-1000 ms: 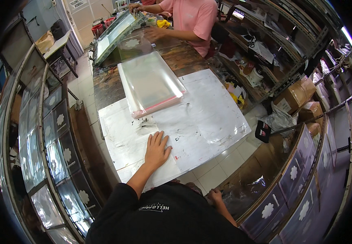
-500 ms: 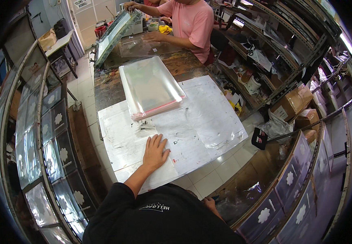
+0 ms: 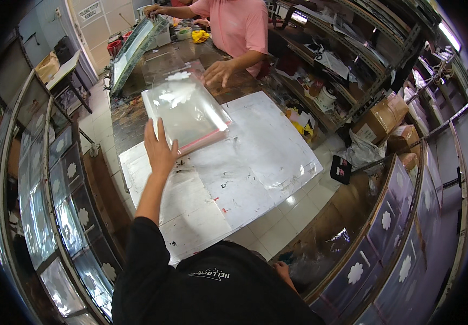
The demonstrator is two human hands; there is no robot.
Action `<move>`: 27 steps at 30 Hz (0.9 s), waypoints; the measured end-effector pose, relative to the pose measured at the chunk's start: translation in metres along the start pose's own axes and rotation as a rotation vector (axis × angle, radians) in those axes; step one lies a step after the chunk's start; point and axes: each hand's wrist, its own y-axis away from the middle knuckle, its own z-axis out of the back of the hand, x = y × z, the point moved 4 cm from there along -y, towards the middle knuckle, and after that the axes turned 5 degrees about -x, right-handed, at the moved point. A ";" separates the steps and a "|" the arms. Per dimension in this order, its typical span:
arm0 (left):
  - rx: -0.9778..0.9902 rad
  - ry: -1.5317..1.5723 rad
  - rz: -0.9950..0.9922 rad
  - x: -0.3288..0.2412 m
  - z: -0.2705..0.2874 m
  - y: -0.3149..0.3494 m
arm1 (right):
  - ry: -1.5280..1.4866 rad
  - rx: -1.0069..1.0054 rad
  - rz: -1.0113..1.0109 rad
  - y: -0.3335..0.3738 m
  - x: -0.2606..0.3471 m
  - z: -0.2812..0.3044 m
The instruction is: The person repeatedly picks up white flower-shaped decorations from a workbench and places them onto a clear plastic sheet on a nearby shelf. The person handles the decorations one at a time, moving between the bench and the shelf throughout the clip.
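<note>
Flower-printed sheets [image 3: 355, 272] at left and right look done, while a clear plastic stack [image 3: 196, 122] lies on the table [image 3: 123, 119], the amount left uncertain, the left hand [image 3: 161, 154] spread at its near-left edge, the grip of the near-right right hand [image 3: 283, 270] impossible to tell.

The plastic stack [image 3: 193, 120] is clear (pink-red at one edge), the paper [image 3: 269, 154] dark-flecked white.
</note>
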 end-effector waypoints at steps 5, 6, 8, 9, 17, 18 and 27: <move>0.304 -0.232 -0.298 0.022 -0.037 -0.034 | 0.107 -0.026 -0.095 0.010 -0.032 -0.002; 0.336 -0.210 -0.338 0.020 -0.045 -0.036 | 0.067 -0.013 -0.170 0.023 -0.019 0.001; 0.616 -0.186 -0.313 0.029 -0.072 -0.033 | 0.093 -0.048 -0.115 0.025 -0.020 0.003; 0.756 -0.179 -0.300 0.033 -0.083 -0.028 | 0.106 -0.062 -0.086 0.024 -0.023 0.004; 0.352 0.059 -0.418 -0.031 -0.065 0.005 | -0.235 -0.006 -0.114 -0.028 -0.067 -0.016; 0.372 0.044 -0.420 -0.028 -0.067 0.009 | -0.297 0.030 -0.143 -0.027 -0.059 -0.017; 0.594 0.141 -0.505 -0.117 -0.025 0.061 | -0.631 0.190 0.119 0.040 0.154 -0.001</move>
